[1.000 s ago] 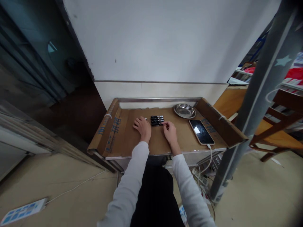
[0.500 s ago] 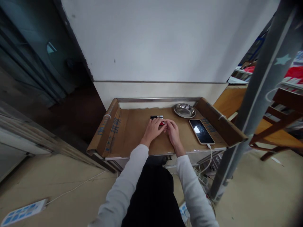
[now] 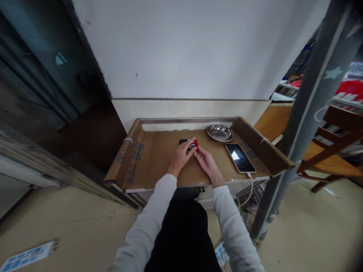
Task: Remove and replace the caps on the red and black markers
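Observation:
Both my hands meet over the cardboard-lined table around a small red object (image 3: 196, 143), too small to identify. My left hand (image 3: 180, 155) is closed, its thumb and index finger at the red object's left side. Closed at its lower right edge is my right hand (image 3: 208, 162), fingertips pinched against it. A short black item with light markings (image 3: 183, 141) lies on the cardboard just behind my left hand, partly covered by the fingers.
A shiny metal dish (image 3: 220, 133) stands at the back right. In front of it lies a phone (image 3: 240, 158) with a white cable (image 3: 252, 190) running over the front edge. Raised cardboard sides (image 3: 263, 145) border the table; a grey post (image 3: 300, 124) rises at the right.
The red object has been turned up between my fingers and shows more of its red side. My right hand has tilted, its fingertips now lower beside the object.

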{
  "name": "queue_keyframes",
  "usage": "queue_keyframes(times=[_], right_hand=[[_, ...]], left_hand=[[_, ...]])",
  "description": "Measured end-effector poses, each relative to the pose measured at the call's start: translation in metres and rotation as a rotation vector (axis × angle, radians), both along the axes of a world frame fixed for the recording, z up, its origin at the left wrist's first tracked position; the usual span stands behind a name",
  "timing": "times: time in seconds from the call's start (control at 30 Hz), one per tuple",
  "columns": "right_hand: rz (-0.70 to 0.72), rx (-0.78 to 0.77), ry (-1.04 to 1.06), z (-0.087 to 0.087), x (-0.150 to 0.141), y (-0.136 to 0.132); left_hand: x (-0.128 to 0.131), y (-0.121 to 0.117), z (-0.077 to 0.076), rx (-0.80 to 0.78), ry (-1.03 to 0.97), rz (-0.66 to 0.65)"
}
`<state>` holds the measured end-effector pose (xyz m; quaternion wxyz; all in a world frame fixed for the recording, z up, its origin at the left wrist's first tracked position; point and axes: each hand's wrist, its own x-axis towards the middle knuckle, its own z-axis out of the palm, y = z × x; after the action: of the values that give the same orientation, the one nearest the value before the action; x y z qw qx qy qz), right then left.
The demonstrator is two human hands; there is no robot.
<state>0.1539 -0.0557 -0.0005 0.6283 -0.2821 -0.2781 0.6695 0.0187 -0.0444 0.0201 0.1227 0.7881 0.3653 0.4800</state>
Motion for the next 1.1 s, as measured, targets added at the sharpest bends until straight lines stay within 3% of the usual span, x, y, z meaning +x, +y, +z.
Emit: queue_keyframes(times=[0.23,0.43,0.6,0.7,0.8,0.9,1.1], right_hand=[[0.060,-0.016,-0.013,-0.001,-0.001,0.001],[0.031,-0.013,-0.010,0.000,0.000,0.000],[-0.017,0.031,-0.078,0.000,-0.002,-0.001],[-0.121,0.020,-0.112,-0.002,-0.001,0.000],[-0.364,0.067,-0.177,-0.006,0.001,0.002],[-0.559,0.168,-0.369,-0.007,0.002,0.003],[-0.620,0.280,-0.688,-0.004,-0.001,0.002]], left_hand=[[0.001,-0.001,-0.002,-0.045,-0.148,0.074],[0.001,0.001,-0.004,-0.032,-0.340,0.181],[-0.001,0.003,-0.008,-0.048,-0.423,0.196],[-0.003,0.005,-0.012,-0.107,-0.447,0.181],[-0.005,0.004,-0.016,-0.228,-0.359,0.106],[-0.007,0.000,-0.017,-0.288,-0.144,0.011],[-0.008,-0.006,-0.016,-0.242,0.150,0.107]])
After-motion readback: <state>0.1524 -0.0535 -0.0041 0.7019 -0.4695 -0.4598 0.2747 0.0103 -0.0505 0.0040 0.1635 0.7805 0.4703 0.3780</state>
